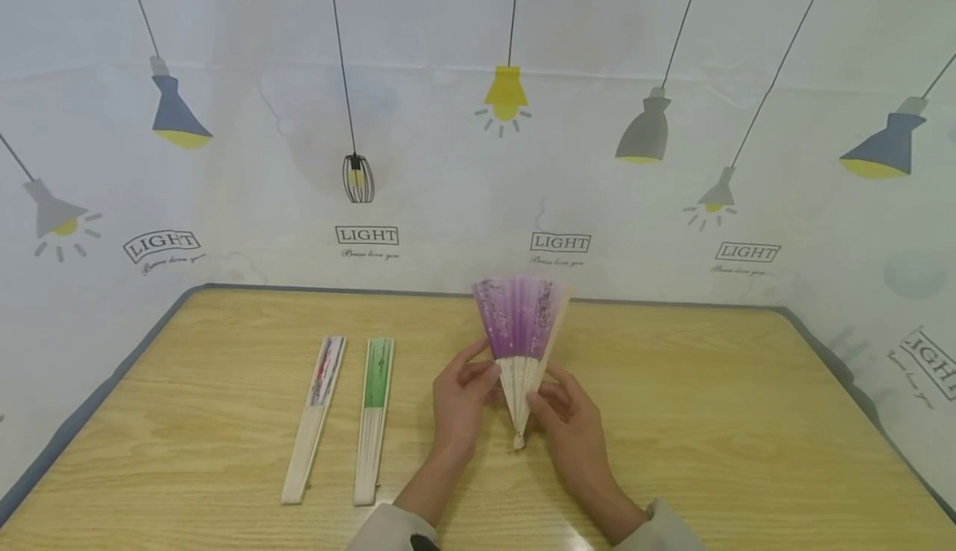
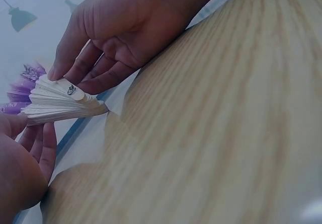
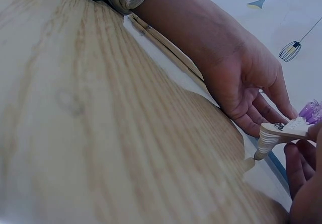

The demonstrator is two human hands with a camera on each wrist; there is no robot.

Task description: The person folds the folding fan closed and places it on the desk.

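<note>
A purple folding fan (image 1: 517, 323) with pale ribs is held partly spread, its leaf pointing up and its pivot end down towards the person. On its left side, my left hand (image 1: 457, 410) pinches the outer rib between thumb and fingers. Opposite it, my right hand (image 1: 578, 439) pinches the right-hand rib, thumb on the near face. A small dark emblem shows on the outer rib of the fan (image 2: 65, 90) in the left wrist view. In the right wrist view, the fan's pleated ribs (image 3: 269, 142) lie between both hands.
Left of the hands, two folded fans lie side by side on the wooden table (image 1: 187, 418): a white fan with a red and purple pattern (image 1: 314, 418) and a green fan (image 1: 377, 377). Behind stands a white wall covering (image 1: 441, 144) printed with lamps.
</note>
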